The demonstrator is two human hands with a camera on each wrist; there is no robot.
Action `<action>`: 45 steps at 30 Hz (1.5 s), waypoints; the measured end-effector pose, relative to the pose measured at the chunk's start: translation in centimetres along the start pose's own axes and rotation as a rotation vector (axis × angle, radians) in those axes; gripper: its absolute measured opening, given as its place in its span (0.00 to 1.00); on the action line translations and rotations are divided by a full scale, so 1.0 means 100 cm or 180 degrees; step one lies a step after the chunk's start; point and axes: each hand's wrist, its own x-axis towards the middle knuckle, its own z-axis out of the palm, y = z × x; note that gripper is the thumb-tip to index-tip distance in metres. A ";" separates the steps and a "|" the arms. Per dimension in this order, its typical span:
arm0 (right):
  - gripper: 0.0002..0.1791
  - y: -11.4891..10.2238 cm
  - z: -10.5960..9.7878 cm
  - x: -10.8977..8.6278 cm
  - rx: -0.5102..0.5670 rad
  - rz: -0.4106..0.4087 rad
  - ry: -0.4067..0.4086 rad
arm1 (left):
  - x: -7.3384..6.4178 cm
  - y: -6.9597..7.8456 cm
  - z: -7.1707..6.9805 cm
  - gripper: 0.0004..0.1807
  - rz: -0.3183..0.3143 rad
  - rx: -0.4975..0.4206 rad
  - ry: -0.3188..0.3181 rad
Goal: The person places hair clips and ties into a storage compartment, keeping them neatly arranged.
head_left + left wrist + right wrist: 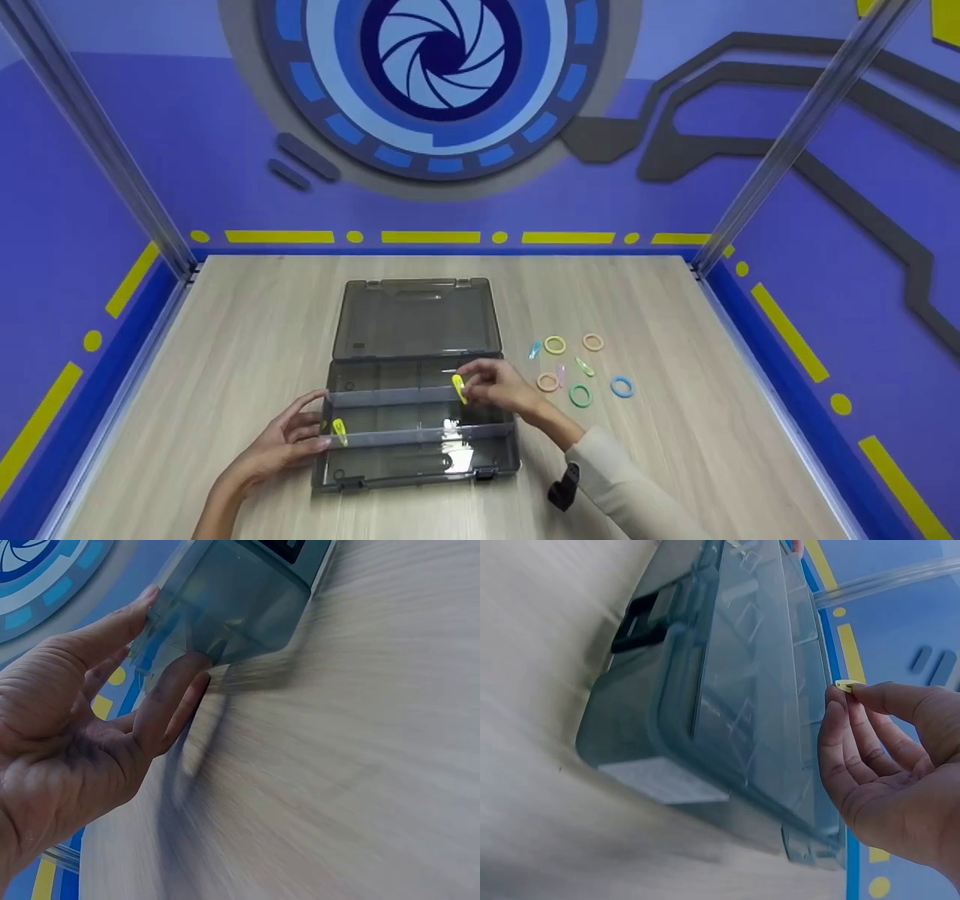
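While touching box point(416, 481) at left wall with loosely spread left hand point(281, 442), pinching 1 yellow clip point(458, 386) in right hand point(495, 386), protruding left from thumb and fingertips, over box, lower center of frame.

I watch the head feed from above and some way back, facing forward and down over the whole tabletop point(637, 465), the box point(397, 461) and the painted wall point(450, 217). My left wrist feed sits close behind the left hand point(75, 757), rolled, facing the box's left end; my right one, near the right hand point(907, 802), looks leftward across it, tilted. Box and wall appear in all three.
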 end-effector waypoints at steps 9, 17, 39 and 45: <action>0.19 -0.008 0.019 0.015 0.0082 -0.0247 -0.0134 | -0.003 0.000 -0.003 0.50 -0.0036 -0.0014 0.0054; 0.17 -0.009 0.038 0.023 0.0057 -0.0282 -0.0338 | -0.011 -0.006 -0.004 0.50 -0.0110 -0.0006 0.0063; 0.16 -0.015 0.068 0.032 -0.0068 -0.0421 -0.0234 | -0.001 -0.004 -0.002 0.47 0.0088 -0.0034 -0.0122; 0.15 -0.014 0.082 0.034 -0.0066 -0.0388 -0.0252 | -0.001 -0.003 -0.002 0.47 0.0051 -0.0013 -0.0106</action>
